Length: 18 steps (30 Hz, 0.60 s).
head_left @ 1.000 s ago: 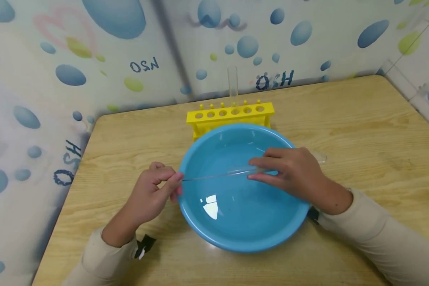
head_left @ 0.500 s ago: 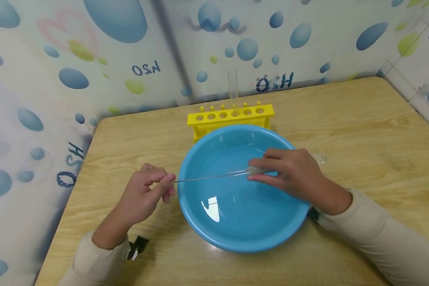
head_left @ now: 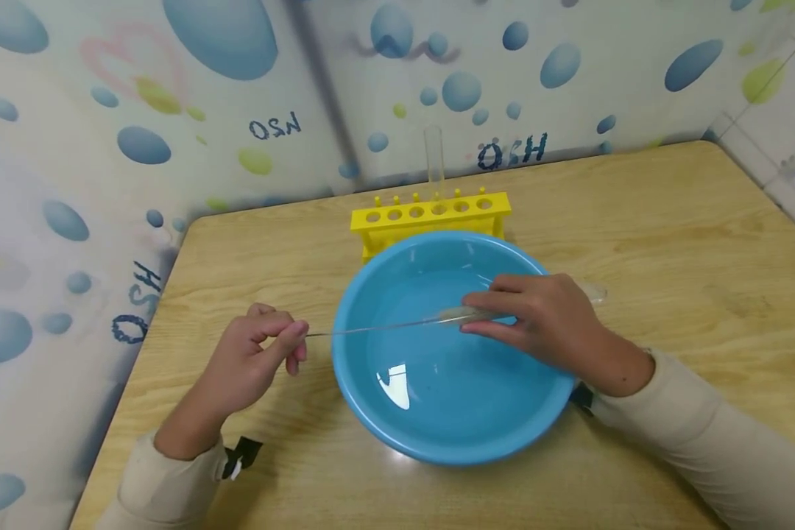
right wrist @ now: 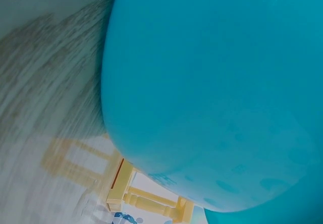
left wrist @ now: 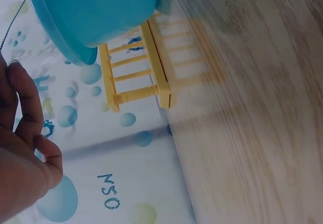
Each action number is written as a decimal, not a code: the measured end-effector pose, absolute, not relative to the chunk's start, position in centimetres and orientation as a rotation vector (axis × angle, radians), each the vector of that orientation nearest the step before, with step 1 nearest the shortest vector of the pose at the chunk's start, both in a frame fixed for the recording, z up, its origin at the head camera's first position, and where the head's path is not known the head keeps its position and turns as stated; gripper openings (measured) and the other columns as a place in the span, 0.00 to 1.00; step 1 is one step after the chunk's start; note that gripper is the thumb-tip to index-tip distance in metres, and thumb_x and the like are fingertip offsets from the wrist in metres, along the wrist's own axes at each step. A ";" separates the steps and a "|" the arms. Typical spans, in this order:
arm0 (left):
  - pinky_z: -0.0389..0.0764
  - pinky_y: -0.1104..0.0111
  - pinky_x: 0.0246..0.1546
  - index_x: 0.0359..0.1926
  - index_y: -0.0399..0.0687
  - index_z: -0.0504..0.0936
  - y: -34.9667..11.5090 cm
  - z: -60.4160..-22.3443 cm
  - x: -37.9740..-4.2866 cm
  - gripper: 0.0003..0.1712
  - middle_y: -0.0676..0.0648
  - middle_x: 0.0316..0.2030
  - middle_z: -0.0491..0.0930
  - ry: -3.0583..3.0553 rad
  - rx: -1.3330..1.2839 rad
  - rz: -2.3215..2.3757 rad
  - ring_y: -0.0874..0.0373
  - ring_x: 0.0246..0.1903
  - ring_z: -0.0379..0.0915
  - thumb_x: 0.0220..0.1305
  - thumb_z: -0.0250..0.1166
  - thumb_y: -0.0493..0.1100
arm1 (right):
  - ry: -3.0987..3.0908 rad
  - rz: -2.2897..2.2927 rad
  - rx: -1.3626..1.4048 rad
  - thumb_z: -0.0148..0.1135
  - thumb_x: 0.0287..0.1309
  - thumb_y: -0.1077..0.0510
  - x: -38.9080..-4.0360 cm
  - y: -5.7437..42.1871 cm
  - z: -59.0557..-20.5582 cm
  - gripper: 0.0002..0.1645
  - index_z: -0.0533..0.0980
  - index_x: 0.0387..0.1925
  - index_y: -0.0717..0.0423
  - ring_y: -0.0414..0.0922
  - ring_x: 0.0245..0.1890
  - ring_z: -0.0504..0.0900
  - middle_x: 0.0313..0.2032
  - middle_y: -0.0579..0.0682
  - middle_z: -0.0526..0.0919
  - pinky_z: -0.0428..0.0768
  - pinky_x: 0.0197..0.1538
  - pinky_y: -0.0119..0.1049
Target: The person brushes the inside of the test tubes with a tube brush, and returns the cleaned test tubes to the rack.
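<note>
In the head view my left hand (head_left: 252,361) pinches the thin twisted-wire handle (head_left: 371,329) of a test tube brush between thumb and fingers, left of the basin. The brush's pale bristles (head_left: 456,313) show inside the mouth end of a clear glass test tube. My right hand (head_left: 536,316) holds this tube over the blue basin (head_left: 453,456), fingers above and thumb below. Most of the tube is hidden by that hand. Fingers of the left hand (left wrist: 25,108) and a bit of wire (left wrist: 12,22) appear in the left wrist view; the right wrist view shows no hand.
A yellow test tube rack (head_left: 430,212) stands behind the basin, with one clear test tube (head_left: 434,158) upright in it. The rounded end of a clear glass piece (head_left: 595,293) shows beyond the right hand. A patterned wall (head_left: 331,96) borders the wooden table (head_left: 656,221).
My left hand has moved left, away from the basin's rim, drawing the brush handle along. The bristles now show nearer the tube's mouth. The right hand has stayed nearly still.
</note>
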State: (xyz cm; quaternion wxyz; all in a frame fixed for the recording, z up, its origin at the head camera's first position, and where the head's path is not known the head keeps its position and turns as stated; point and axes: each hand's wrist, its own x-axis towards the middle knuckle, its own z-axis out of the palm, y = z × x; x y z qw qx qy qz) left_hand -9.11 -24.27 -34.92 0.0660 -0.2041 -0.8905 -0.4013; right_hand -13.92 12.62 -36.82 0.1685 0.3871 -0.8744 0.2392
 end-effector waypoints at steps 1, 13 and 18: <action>0.62 0.68 0.42 0.18 0.58 0.77 -24.4 -34.9 -9.1 0.24 0.63 0.14 0.74 -2.687 -0.613 -1.212 0.62 0.33 0.65 0.72 0.58 0.32 | -2.485 0.680 1.101 0.81 0.43 0.47 -13.9 12.6 -36.8 0.24 0.87 0.44 0.48 0.37 0.21 0.80 0.29 0.44 0.86 0.72 0.24 0.23; 0.66 0.69 0.41 0.18 0.57 0.77 -25.6 -34.6 -9.0 0.24 0.61 0.15 0.75 -2.711 -0.599 -1.194 0.62 0.32 0.67 0.72 0.57 0.33 | -2.465 0.672 1.100 0.82 0.42 0.47 -14.1 12.6 -36.6 0.24 0.87 0.44 0.48 0.37 0.21 0.79 0.28 0.44 0.86 0.72 0.23 0.23; 0.70 0.70 0.37 0.20 0.57 0.77 -25.5 -34.4 -8.6 0.23 0.60 0.14 0.75 -2.756 -0.560 -1.212 0.62 0.28 0.71 0.74 0.56 0.35 | -2.455 0.654 1.102 0.82 0.42 0.47 -14.1 12.6 -36.7 0.24 0.87 0.44 0.48 0.36 0.19 0.77 0.27 0.45 0.85 0.70 0.22 0.23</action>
